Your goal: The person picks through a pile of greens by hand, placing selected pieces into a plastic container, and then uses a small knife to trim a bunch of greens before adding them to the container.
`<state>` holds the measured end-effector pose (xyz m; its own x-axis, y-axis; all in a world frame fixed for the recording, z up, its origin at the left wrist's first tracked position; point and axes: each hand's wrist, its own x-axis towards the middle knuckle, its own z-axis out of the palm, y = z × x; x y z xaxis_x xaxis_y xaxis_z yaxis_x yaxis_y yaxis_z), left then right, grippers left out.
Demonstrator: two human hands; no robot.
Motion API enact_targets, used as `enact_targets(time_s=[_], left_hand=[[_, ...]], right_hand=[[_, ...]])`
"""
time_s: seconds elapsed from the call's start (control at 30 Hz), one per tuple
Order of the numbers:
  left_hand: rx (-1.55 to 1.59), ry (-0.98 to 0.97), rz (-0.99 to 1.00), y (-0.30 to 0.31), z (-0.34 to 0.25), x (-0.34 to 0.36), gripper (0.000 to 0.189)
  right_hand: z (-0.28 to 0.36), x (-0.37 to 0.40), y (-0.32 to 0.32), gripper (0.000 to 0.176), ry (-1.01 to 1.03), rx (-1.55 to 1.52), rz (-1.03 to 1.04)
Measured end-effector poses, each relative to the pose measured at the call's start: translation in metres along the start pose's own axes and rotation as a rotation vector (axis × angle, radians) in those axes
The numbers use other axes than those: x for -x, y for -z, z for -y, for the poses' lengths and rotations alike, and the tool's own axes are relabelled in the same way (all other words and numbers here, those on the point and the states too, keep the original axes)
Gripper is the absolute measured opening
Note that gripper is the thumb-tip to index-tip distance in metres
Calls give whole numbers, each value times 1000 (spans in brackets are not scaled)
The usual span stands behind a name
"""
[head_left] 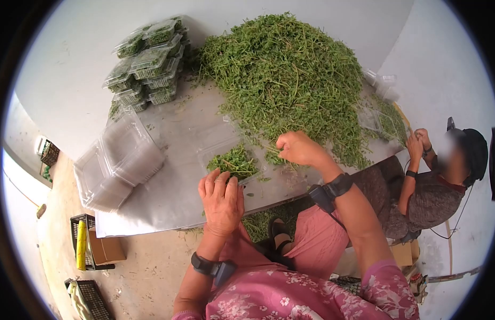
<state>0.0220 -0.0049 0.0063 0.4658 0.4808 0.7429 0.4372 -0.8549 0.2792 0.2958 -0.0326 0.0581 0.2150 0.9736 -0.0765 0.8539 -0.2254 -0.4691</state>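
Pinching stems (273, 151) beside the heaped greens (290, 80) with my right hand (302, 150), I curve my left hand (222, 202) at the part-filled clear container (210, 146), its grip unclear. The greens seem light, soft, easily bruised, best taken by the stems.

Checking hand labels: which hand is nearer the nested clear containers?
Left. The left hand sits right of the nested clear containers; the right hand is farther right, by the pile of greens.
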Motion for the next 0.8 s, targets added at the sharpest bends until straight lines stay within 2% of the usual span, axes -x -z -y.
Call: enact_targets(time_s=[0.07, 0.17, 0.47, 0.57, 0.67, 0.77, 0.8], left_hand=[[1, 0, 1, 0, 0, 1, 29], [2, 0, 2, 0, 0, 0, 29], [1, 2, 2, 0, 0, 0, 29], [0, -2, 2, 0, -1, 0, 29], [-1, -1, 1, -1, 0, 0, 29], [0, -1, -2, -1, 0, 1, 29], [-1, -1, -3, -1, 0, 0, 29]], right_hand=[[3, 3, -11, 9, 14, -22, -78], [12, 1, -6, 8, -42, 65, -9], [-7, 4, 19, 11, 58, -154, -99], [-1, 11, 11, 17, 69, -183, -4], [11, 16, 2, 14, 57, 14, 13], [9, 9, -5, 9, -40, 60, 122], [2, 5, -9, 8, 15, 56, 107]])
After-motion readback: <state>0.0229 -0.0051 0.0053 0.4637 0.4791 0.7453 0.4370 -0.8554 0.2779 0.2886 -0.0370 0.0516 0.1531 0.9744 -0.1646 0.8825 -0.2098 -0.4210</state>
